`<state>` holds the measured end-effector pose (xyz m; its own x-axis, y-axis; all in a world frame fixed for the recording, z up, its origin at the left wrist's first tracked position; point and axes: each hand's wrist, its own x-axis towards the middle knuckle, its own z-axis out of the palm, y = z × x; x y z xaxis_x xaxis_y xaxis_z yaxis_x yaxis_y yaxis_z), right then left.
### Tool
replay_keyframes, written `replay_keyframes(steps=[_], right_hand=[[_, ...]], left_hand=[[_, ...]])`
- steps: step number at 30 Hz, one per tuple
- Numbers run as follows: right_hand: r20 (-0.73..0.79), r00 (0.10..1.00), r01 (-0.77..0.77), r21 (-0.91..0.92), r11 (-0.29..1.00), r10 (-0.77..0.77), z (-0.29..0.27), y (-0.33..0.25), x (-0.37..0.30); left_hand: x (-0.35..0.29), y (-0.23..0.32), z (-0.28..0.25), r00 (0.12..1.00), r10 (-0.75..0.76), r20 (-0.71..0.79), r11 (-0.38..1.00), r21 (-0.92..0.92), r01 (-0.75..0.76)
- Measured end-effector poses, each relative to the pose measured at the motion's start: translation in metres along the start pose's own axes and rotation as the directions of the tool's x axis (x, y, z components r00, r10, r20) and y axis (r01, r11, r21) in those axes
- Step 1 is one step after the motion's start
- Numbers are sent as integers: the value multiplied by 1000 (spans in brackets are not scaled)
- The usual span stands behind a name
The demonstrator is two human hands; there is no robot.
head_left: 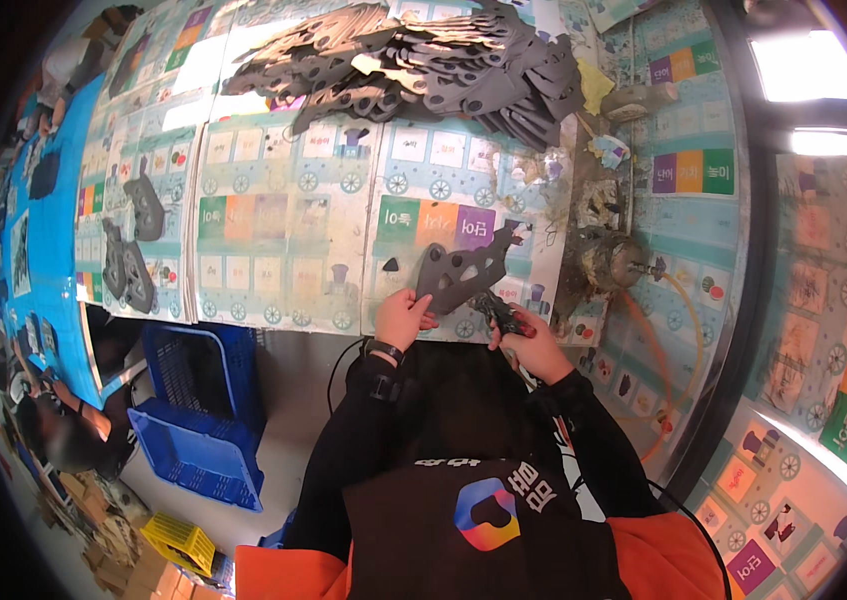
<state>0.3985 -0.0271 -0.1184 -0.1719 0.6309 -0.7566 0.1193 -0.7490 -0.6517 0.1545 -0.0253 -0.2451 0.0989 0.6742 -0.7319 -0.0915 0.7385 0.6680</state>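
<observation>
Note grey perforated piece point(448, 294) over near edge of worktop point(343, 255), pinched in grip of left hand point(403, 323), apparently for steadiness beside dark tool point(495, 312) wrapped by grip of right hand point(537, 347). Find loose grey pieces point(148, 212) at worktop's left, grey heap point(483, 85) at its far side, presumably placed within reach.

Dark vest point(398, 550), multicoloured logo point(465, 510) on it (white characters point(531, 483) too); orange sleeves point(288, 573) flanking vest, black undersleeves point(335, 455), wristband point(385, 350) beyond.

Your grey piece point(440, 297) looks matt and foam-like; the table cover point(288, 300) facing you is smooth and glossy; the blue crate point(188, 440) is plastic; your black sleeves point(338, 450) are matt cloth.
</observation>
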Motion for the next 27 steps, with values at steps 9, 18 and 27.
replay_keyframes(steps=[9, 18, 27], right_hand=[[-11, 998, -57, -153, 987, 55, 20, 9, 15], [-39, 997, 64, -66, 996, -67, 25, 39, 33], [58, 998, 16, -86, 996, -11, 31, 26, 34]], left_hand=[[-19, 1, 2, 997, 39, -65, 884, 467, -4], [-18, 8, -1, 996, 48, -70, 815, 579, 1], [-16, 7, -3, 997, -3, -83, 837, 545, 48]])
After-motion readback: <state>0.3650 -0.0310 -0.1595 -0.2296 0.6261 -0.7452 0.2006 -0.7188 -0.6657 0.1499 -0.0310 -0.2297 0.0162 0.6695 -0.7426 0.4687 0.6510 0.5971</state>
